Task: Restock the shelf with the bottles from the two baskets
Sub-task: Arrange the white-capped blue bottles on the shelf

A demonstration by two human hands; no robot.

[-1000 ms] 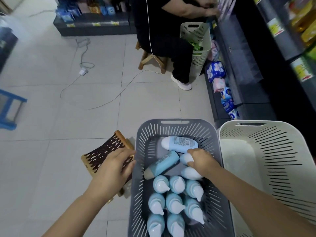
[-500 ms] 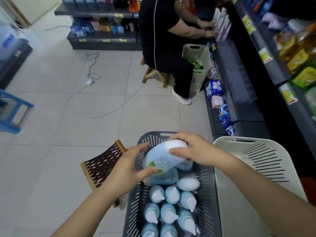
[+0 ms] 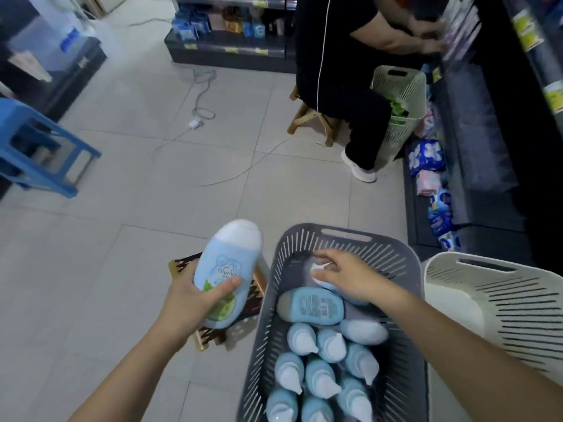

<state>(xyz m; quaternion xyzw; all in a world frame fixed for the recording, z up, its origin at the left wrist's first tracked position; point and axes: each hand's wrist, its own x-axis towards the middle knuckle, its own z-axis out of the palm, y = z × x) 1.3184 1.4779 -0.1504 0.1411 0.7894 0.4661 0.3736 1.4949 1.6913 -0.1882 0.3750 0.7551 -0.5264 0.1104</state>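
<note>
Gripping a pale blue bottle [image 3: 227, 269] in the left hand [image 3: 189, 303], thumb curled across its label; holding the right hand [image 3: 347, 278] low inside the grey basket [image 3: 300, 234], fingers loosely spread

Soft, even indoor light falls on the pale floor [image 3: 128, 245], where we note a hazy glare at upper left; the shelf [image 3: 487, 141] at right lies dim. We see wide-angle bending along the edges and blur in the upper right corner.
</note>
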